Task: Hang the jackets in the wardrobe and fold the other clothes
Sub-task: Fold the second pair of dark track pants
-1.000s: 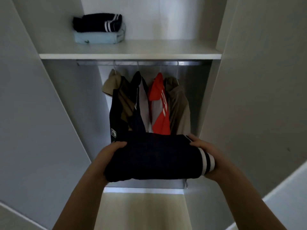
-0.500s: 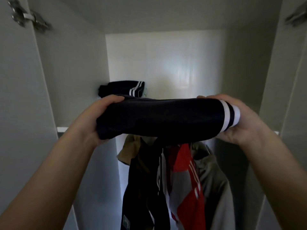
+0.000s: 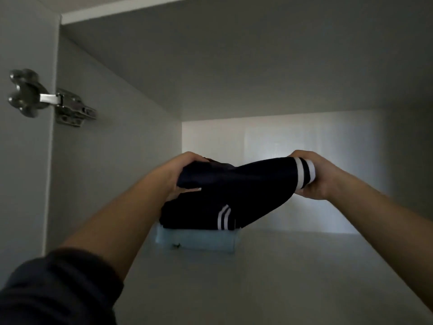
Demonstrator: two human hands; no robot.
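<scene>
A folded dark navy garment with white stripes is held over the wardrobe's top shelf. My left hand grips its left end and my right hand grips the striped right end. Its left part lies on a stack: another folded dark garment with white stripes on top of a folded light blue garment. The held garment's right end is still raised off the stack and tilted. The hanging jackets below are out of view.
The wardrobe's left side wall carries a metal door hinge. The back wall is just behind the stack. Bare shelf board extends to the right of the stack and toward me.
Both hands lifted the folded dark garment from waist height up over the shelf and onto the stack at the left. The view tilted up, so the hanging jackets dropped out of sight.
</scene>
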